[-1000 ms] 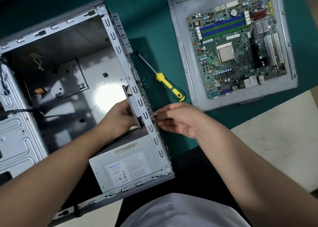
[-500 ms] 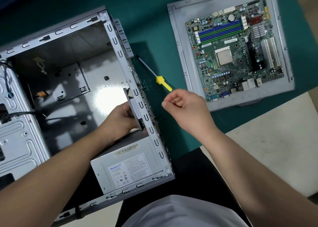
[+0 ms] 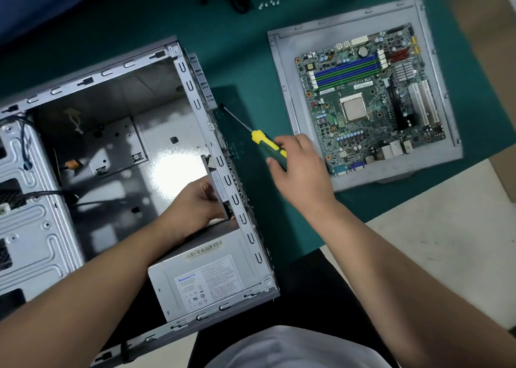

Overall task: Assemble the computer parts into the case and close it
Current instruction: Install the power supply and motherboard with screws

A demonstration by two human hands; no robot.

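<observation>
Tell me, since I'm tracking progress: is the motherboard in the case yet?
Out. The motherboard lies on a grey panel beside the open case.

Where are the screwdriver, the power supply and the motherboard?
screwdriver (image 3: 261, 139): head view, yellow top of its handle.
power supply (image 3: 206, 281): head view, white label on its upper face.
motherboard (image 3: 353, 110): head view, processor socket at its middle.

The worktop (image 3: 251, 60) is dark teal. The screwdriver (image 3: 264, 141) handle is yellow and dark green. The motherboard (image 3: 371, 102) is green with blue and green slots. The case (image 3: 195, 102) is bare grey metal.
</observation>
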